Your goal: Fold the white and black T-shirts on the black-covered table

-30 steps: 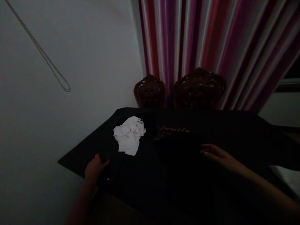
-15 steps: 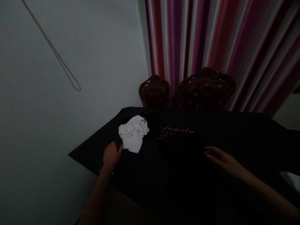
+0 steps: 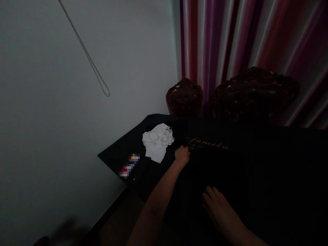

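My left hand (image 3: 182, 155) is closed, its fingers pressed down just right of a crumpled white cloth garment (image 3: 157, 143). Beneath it the scene is too dark to make out what it grips. My right hand (image 3: 215, 201) is nearer to me, with its fingers curled down on the same dark area; whatever is in them is hidden. Between and around the hands, a deep black patch covers part of the gold lettering (image 3: 208, 143) on the black tablecloth (image 3: 115, 152). The white garment lies apart from both hands.
A dark flat object with a blurred coloured patch (image 3: 128, 166) lies at the table's left edge. Two carved chairs (image 3: 185, 97) stand behind the table, before a striped curtain (image 3: 212, 41). A looped cord (image 3: 87, 51) hangs along the left wall.
My left hand has moved right, from beside the white garment's lower left to its right side, and closed. My right hand has come left and nearer, fingers now curled. The view has turned.
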Demonstrator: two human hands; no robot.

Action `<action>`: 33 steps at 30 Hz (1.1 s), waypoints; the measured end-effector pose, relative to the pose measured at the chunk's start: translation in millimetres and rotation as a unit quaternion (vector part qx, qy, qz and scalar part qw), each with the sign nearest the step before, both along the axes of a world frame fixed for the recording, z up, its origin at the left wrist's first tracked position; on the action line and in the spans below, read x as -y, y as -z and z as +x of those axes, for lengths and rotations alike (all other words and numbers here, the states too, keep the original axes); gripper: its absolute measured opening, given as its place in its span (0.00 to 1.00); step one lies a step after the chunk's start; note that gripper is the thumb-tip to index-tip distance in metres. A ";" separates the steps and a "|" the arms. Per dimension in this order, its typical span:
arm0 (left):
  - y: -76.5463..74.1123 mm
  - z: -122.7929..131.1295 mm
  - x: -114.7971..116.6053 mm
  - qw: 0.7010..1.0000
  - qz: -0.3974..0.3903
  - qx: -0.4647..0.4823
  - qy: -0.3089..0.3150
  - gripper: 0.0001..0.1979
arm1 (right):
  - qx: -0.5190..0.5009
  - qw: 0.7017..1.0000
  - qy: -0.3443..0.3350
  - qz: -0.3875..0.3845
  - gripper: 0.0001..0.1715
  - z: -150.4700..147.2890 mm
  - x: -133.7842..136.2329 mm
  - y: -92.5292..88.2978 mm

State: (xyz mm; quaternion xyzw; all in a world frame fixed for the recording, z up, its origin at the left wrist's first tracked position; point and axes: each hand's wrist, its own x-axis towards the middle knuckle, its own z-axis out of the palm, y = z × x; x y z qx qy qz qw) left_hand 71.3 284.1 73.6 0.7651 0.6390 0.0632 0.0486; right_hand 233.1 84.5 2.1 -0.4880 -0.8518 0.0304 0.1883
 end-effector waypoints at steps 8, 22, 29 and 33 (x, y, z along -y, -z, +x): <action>-3.3 -17.5 -9.7 0.998 -0.059 -0.012 -0.003 0.18 | -0.033 0.988 0.125 -0.079 0.43 23.6 -56.7 -59.9; -33.3 76.2 -6.5 0.949 -0.138 0.127 0.251 0.24 | -0.053 0.972 0.040 -0.224 0.53 10.3 -12.9 -60.4; 12.9 52.1 69.4 0.906 -0.053 0.074 0.413 0.29 | -0.176 0.944 0.257 -0.112 0.16 96.2 -45.8 -95.9; 29.4 52.4 81.2 0.915 0.018 0.026 0.401 0.26 | -0.168 0.901 0.387 -0.101 0.21 142.5 -123.3 -86.6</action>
